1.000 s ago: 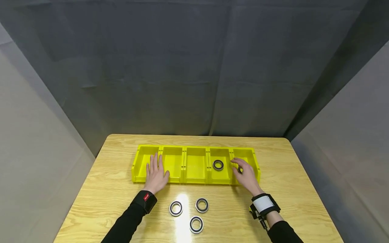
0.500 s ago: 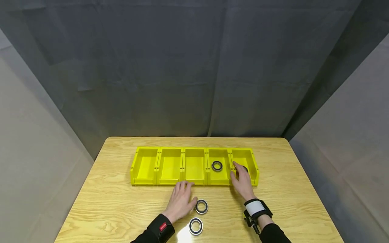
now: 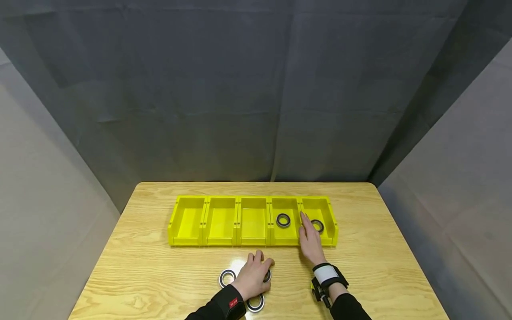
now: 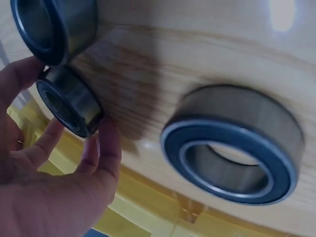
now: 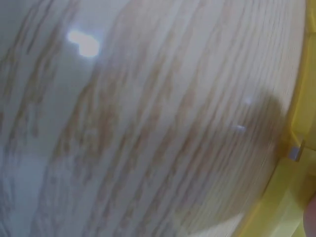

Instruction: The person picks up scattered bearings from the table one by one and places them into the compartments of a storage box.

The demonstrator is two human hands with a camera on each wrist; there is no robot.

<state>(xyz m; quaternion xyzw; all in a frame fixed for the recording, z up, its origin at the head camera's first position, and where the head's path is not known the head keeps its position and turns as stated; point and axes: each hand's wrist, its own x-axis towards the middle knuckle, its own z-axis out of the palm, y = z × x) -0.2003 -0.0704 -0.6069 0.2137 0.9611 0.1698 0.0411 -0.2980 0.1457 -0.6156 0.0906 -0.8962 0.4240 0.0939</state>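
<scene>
My left hand (image 3: 251, 276) is over the table among three ball bearings. In the left wrist view its thumb and fingers grip one dark-sealed steel ball bearing (image 4: 81, 101) by its rim. Just beside that, at the thumb, sits a second bearing (image 4: 79, 27); the third bearing (image 4: 242, 106) lies apart on the wood. My right hand (image 3: 310, 243) reaches over the front of a yellow bin row (image 3: 252, 242), fingers straight along the divider between the two rightmost compartments. A bearing (image 3: 283, 226) lies in the fourth compartment, and another bearing (image 3: 322, 228) in the fifth, beside the right fingers.
The bin row stands across the back half of a wooden table (image 3: 152, 266). Its three left compartments show bare yellow floors. A dark grey curtain (image 3: 192, 98) hangs behind, with pale panels on both sides.
My left hand has moved from the left compartments to the bearings on the table and taken hold of one. The right hand has drawn back from the fifth compartment's bearing, fingers straightening.
</scene>
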